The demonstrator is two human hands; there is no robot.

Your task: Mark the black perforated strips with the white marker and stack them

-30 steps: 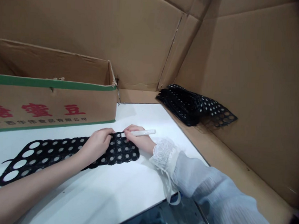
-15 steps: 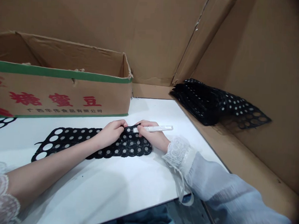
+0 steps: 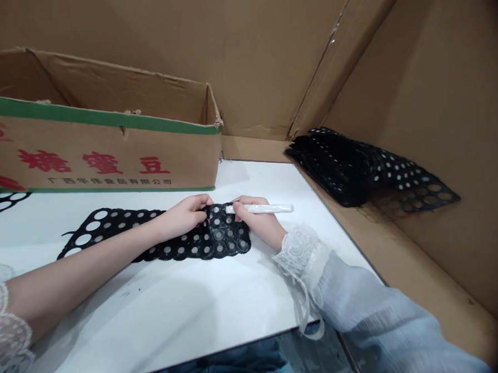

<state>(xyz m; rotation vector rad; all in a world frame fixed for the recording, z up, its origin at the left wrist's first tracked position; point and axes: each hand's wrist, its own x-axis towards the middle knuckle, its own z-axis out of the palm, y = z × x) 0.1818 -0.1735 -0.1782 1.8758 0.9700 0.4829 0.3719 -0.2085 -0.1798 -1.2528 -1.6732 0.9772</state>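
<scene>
A strip of black lace with rows of round holes [image 3: 183,249] lies flat on the white table, its larger rings at the left end. My left hand [image 3: 185,215] pinches the far edge of this lace between thumb and fingers. Close by on the right, my right hand [image 3: 260,220] is closed around a white pen-like stick [image 3: 268,208]. The stick's tip rests near the lace's far right corner, and the fingers of that hand also touch the lace edge there. Fingertips of both hands are partly hidden.
An open cardboard box [image 3: 109,146] with a green rim and red characters stands at the back left. Beyond the table's right edge lies a pile of black lace [image 3: 337,166]. More black lace [image 3: 1,204] shows at the far left. Cardboard walls [image 3: 256,53] enclose the table [image 3: 175,316].
The lace's right end appears slightly raised or bent near my fingers. My right hand has shifted a little away from my left, still holding the white stick. The view has moved slightly.
</scene>
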